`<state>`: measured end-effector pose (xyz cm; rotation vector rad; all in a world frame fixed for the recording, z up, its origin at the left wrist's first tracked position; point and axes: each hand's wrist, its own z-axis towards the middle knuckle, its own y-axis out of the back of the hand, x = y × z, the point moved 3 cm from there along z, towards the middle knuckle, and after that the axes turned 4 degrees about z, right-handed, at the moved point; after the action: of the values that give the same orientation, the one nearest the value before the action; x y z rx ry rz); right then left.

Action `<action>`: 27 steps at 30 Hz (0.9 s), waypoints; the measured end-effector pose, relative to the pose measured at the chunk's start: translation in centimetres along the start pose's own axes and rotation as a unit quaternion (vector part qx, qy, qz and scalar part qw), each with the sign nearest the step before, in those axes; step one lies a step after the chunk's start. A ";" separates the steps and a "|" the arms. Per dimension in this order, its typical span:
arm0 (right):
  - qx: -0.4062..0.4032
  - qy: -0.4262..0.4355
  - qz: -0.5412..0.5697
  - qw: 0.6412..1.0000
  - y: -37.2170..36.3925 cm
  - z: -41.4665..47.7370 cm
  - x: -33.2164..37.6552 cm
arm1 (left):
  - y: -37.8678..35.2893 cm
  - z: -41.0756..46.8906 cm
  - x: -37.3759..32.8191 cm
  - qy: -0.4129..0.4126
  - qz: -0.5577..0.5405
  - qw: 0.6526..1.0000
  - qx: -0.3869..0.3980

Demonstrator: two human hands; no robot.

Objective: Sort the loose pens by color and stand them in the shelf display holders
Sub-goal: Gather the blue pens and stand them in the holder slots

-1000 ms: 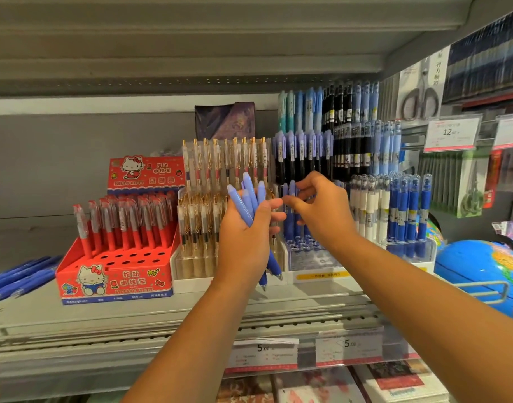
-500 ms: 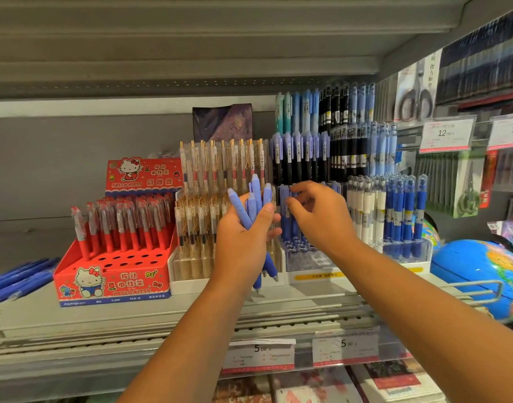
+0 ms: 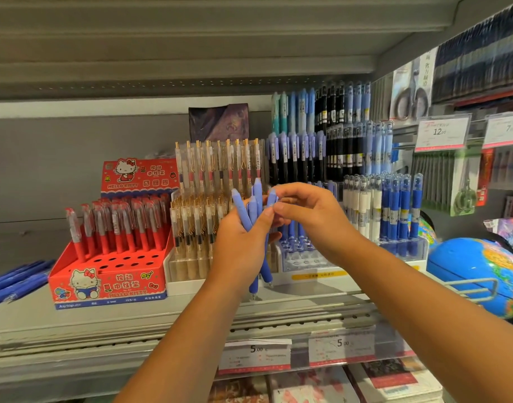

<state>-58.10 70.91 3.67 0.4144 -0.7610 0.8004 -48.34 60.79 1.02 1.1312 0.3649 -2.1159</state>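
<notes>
My left hand (image 3: 240, 251) grips a bundle of several periwinkle-blue pens (image 3: 244, 212), held upright in front of the shelf with their tips hanging below my palm. My right hand (image 3: 316, 219) is right beside it, thumb and fingertips pinching the top of the rightmost pen (image 3: 271, 197) in the bundle. Just behind both hands stands the clear tiered display holder (image 3: 303, 261); its front row shows open slots, with matching blue pens standing behind my fingers. More loose blue pens (image 3: 15, 280) lie flat on the shelf at far left.
A red Hello Kitty holder (image 3: 110, 283) of red pens stands at left, and a clear holder of gold-clip pens (image 3: 197, 219) is beside it. White and dark-blue pens (image 3: 389, 210) fill the right rows. A blue globe (image 3: 476, 274) sits at far right. Price tags (image 3: 255, 356) line the shelf edge.
My right hand has drawn back from the clear holder's slots, moving left and up to the bundle, where it now pinches a pen top. My left hand has stayed in place.
</notes>
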 end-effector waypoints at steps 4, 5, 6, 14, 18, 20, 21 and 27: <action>-0.038 -0.006 0.071 0.997 0.6 0.4 -0.1 | 0.1 0.0 -0.2 -0.002 -0.013 1.000 -0.008; -0.056 -0.003 0.093 0.994 0.8 0.4 -0.1 | 0.2 0.0 -0.3 -0.003 -0.016 1.000 -0.013; -0.073 0.002 0.110 0.991 1.0 0.4 -0.1 | 0.2 -0.1 -0.4 -0.003 -0.022 1.000 -0.017; -0.214 0.067 0.059 0.973 3.0 0.7 0.2 | 0.4 -0.3 -1.3 -0.048 -0.061 0.996 -0.037; -0.251 0.080 0.008 0.965 4.0 0.9 -0.1 | 0.4 -0.5 -1.7 -0.045 -0.070 0.996 -0.017; -0.245 0.069 -0.023 0.967 4.0 1.1 -0.5 | 0.3 -0.5 -1.5 -0.036 -0.055 0.998 -0.011; -0.241 0.061 -0.038 0.968 4.1 1.2 -0.8 | 0.3 -0.4 -1.4 -0.030 -0.050 0.998 -0.012; -0.206 -0.004 -0.117 0.972 4.3 2.0 -2.5 | 0.1 -0.4 -1.2 0.013 -0.117 0.993 0.008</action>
<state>-63.46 71.28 3.39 0.1295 -0.8446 0.4055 -47.55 61.47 1.75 1.1735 0.5157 -2.3113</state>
